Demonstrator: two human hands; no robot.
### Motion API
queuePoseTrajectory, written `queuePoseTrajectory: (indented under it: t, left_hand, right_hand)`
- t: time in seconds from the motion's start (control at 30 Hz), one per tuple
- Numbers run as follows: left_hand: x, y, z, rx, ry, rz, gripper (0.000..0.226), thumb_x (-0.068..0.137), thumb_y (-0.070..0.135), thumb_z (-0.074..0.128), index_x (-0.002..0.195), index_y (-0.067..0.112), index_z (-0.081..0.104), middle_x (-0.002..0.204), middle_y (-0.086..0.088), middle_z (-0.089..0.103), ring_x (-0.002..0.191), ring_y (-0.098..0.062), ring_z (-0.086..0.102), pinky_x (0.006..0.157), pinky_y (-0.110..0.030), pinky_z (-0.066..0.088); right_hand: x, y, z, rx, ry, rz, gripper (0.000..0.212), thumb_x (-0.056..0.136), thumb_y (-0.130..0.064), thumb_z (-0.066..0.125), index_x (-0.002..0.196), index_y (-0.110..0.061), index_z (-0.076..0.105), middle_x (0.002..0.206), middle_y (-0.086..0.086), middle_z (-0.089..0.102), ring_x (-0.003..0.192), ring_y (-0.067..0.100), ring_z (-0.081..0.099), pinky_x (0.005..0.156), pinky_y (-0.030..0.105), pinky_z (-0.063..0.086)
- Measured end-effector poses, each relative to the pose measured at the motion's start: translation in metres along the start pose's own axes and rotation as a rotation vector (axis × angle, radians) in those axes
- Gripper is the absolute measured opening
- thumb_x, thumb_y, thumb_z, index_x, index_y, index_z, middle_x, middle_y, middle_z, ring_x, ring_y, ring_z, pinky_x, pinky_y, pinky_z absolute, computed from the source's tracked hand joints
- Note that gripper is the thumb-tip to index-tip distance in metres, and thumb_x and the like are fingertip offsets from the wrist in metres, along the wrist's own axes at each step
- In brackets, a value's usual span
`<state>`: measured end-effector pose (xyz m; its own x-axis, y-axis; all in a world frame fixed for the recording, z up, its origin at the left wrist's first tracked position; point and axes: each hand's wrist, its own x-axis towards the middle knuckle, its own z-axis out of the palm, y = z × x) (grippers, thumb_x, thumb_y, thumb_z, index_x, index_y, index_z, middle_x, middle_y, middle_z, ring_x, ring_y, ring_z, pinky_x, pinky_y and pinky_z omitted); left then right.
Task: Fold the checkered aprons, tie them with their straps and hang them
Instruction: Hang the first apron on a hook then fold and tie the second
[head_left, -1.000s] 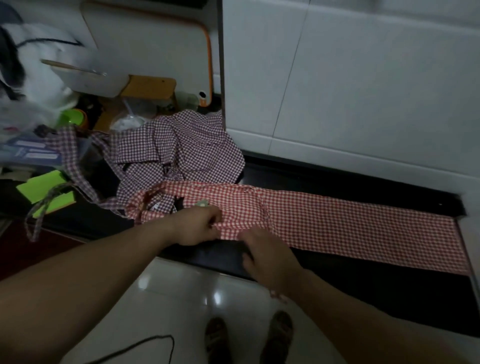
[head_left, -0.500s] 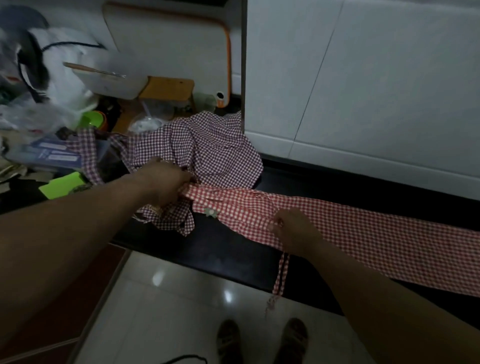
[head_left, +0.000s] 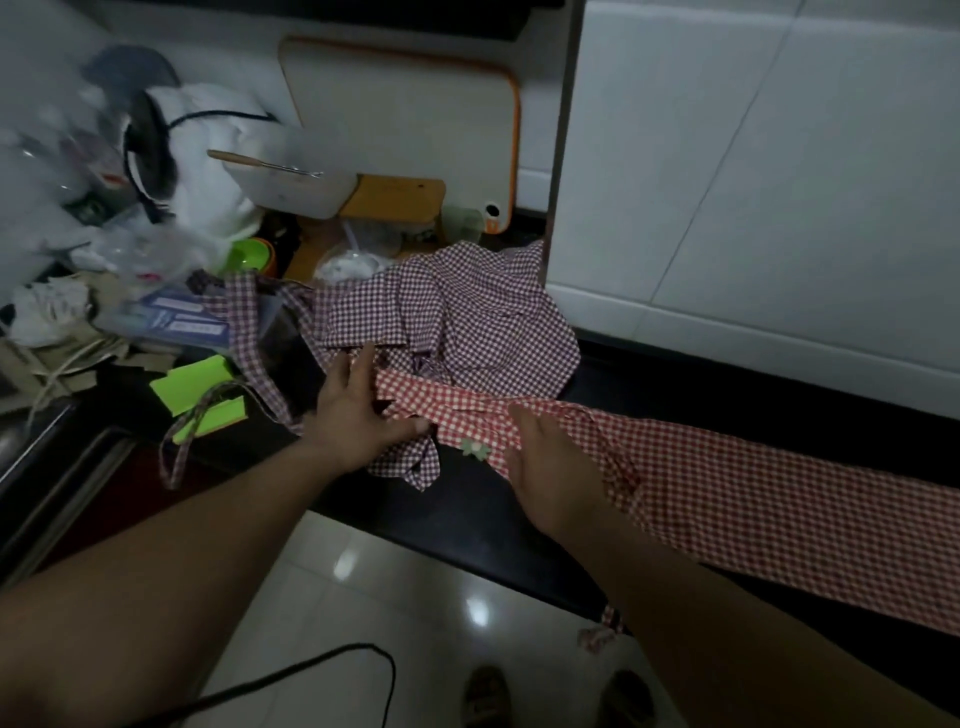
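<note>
A red checkered apron (head_left: 753, 493) lies folded into a long strip along the black counter (head_left: 467, 514), running to the right edge. One of its straps (head_left: 602, 631) hangs over the counter's front edge. My left hand (head_left: 358, 410) lies with fingers spread on the strip's left end, thumb against the cloth. My right hand (head_left: 550, 467) presses flat on the strip just to the right, near a small flower patch (head_left: 475, 448). A crumpled purple checkered apron (head_left: 447, 322) sits heaped behind, its straps (head_left: 244, 358) trailing left.
Clutter fills the counter's left: green sticky notes (head_left: 195, 382), a green cup (head_left: 249, 255), plastic bags (head_left: 78, 171), a white cutting board (head_left: 405, 119) against the wall. White tiled wall (head_left: 753, 182) stands behind on the right. A black cable (head_left: 337, 660) and my feet are on the floor.
My left hand has let go of the gathered end and now lies spread on it. My right hand moved left along the strip and flattened. The view shifted slightly right.
</note>
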<state>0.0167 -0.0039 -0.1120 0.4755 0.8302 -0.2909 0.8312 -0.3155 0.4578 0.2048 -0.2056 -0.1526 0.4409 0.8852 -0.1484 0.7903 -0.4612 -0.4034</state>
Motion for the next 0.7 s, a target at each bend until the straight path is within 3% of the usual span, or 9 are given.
queuePoseTrajectory:
  t: [0.07,0.17,0.27,0.33,0.4,0.5,0.57,0.63,0.7]
  left_hand:
    - [0.003,-0.004,0.003,-0.307,-0.023,-0.057,0.134,0.067,0.077,0.081,0.166,0.032,0.003,0.173,-0.004,0.013,0.157,-0.029,0.02,0.126,-0.053,0.024]
    - [0.01,-0.004,0.004,-0.529,0.047,-0.139,0.104,0.081,0.061,0.081,0.16,0.018,0.029,0.158,-0.005,0.047,0.141,-0.028,0.049,0.12,-0.048,0.04]
    - [0.018,-0.001,0.006,-0.528,0.102,-0.201,0.049,0.089,0.045,0.079,0.123,0.011,0.068,0.121,-0.009,0.072,0.107,-0.027,0.068,0.091,-0.037,0.057]
    - [0.018,0.002,0.004,-0.618,0.105,-0.177,0.021,0.092,0.034,0.079,0.092,0.014,0.071,0.093,-0.009,0.075,0.087,-0.027,0.068,0.072,-0.03,0.053]
    - [0.019,0.004,-0.001,-0.636,0.137,-0.189,0.02,0.094,0.032,0.077,0.099,0.015,0.068,0.098,-0.008,0.073,0.093,-0.029,0.069,0.08,-0.036,0.056]
    - [0.016,0.015,-0.014,-0.666,0.121,-0.297,0.073,0.089,0.053,0.077,0.144,0.015,0.047,0.131,-0.001,0.058,0.116,-0.028,0.06,0.103,-0.043,0.052]
    - [0.021,0.02,-0.017,-0.765,0.05,-0.348,0.088,0.086,0.061,0.076,0.153,0.018,0.038,0.133,0.002,0.052,0.122,-0.031,0.058,0.107,-0.049,0.051]
    - [0.029,0.02,-0.013,-0.739,0.005,-0.318,0.071,0.081,0.058,0.081,0.137,0.023,0.053,0.124,-0.002,0.063,0.109,-0.031,0.066,0.097,-0.048,0.058]
    - [0.037,0.023,-0.008,-0.654,0.028,-0.284,0.035,0.083,0.046,0.082,0.101,0.02,0.066,0.106,-0.015,0.074,0.087,-0.029,0.068,0.08,-0.041,0.06]
  right_hand:
    - [0.005,-0.019,0.002,0.125,0.021,-0.049,0.068,0.104,-0.033,0.052,0.164,-0.025,0.019,0.155,0.01,0.042,0.132,0.026,0.052,0.115,0.04,0.041]
    - [0.018,-0.032,0.013,0.009,-0.093,-0.015,0.072,0.107,-0.037,0.047,0.166,-0.02,0.01,0.159,0.016,0.035,0.136,0.03,0.046,0.118,0.04,0.033]
    - [0.024,-0.028,0.025,-0.129,-0.195,-0.027,0.061,0.109,-0.04,0.036,0.164,-0.017,0.023,0.168,0.012,0.021,0.14,0.032,0.038,0.12,0.044,0.031]
    - [0.025,-0.027,0.029,-0.101,-0.207,-0.032,0.06,0.109,-0.04,0.033,0.163,-0.016,0.025,0.169,0.011,0.021,0.141,0.033,0.036,0.12,0.044,0.03]
    - [0.024,-0.029,0.025,0.016,-0.21,0.024,0.062,0.109,-0.04,0.04,0.164,-0.017,0.021,0.164,0.017,0.028,0.142,0.036,0.038,0.121,0.043,0.029]
    - [0.026,-0.029,0.021,0.061,-0.195,0.04,0.065,0.108,-0.046,0.04,0.164,-0.021,0.019,0.164,0.018,0.029,0.146,0.036,0.036,0.123,0.043,0.027]
    - [0.025,-0.03,0.022,0.039,-0.213,0.023,0.063,0.108,-0.044,0.041,0.164,-0.021,0.021,0.163,0.018,0.03,0.146,0.037,0.036,0.122,0.044,0.028]
    - [0.024,-0.031,0.022,0.06,-0.21,0.049,0.062,0.107,-0.041,0.045,0.162,-0.021,0.026,0.161,0.019,0.032,0.143,0.038,0.038,0.119,0.045,0.031]
    - [0.023,-0.031,0.021,0.077,-0.195,0.045,0.063,0.107,-0.044,0.046,0.162,-0.021,0.026,0.162,0.019,0.032,0.144,0.037,0.038,0.121,0.043,0.03]
